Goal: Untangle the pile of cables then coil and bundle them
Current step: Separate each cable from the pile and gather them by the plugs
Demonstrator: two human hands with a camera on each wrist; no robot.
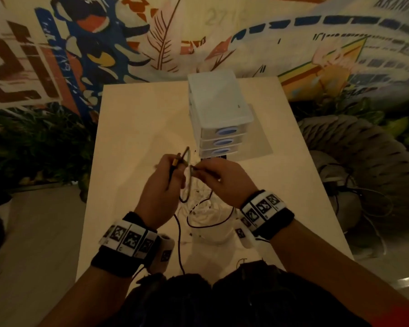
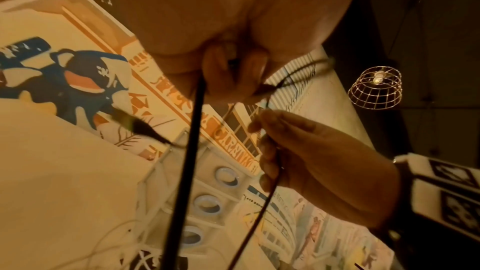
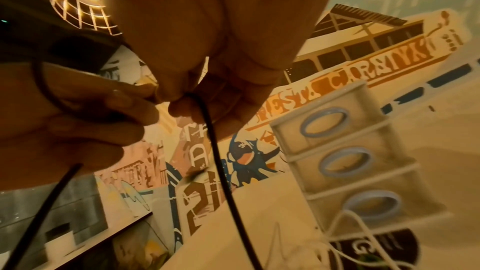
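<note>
While it hangs above the bench (image 1: 132, 128), the dark cable (image 1: 178, 241) is gripped by both hands: the left hand (image 1: 162, 185) has its fingers curled round a stretch ending in a yellowish plug (image 1: 175, 162), and the right hand (image 1: 224, 180) pinches another stretch between thumb and fingertips (image 3: 182, 108), just beside the left. A small loop (image 1: 187, 154) of the cable stands up between the two hands. From the left hand the cable drops down toward the person's lap. Under the hands, a loose heap of white cables (image 1: 203, 208) lies on the bench, with a dark strand curving across it. Just beyond the hands stands a white three-drawer box (image 1: 219, 107) with blue oval handles. A painted mural (image 1: 57, 43) covers the wall behind the bench, and a wire-caged lamp (image 2: 375, 89) glows overhead.
</note>
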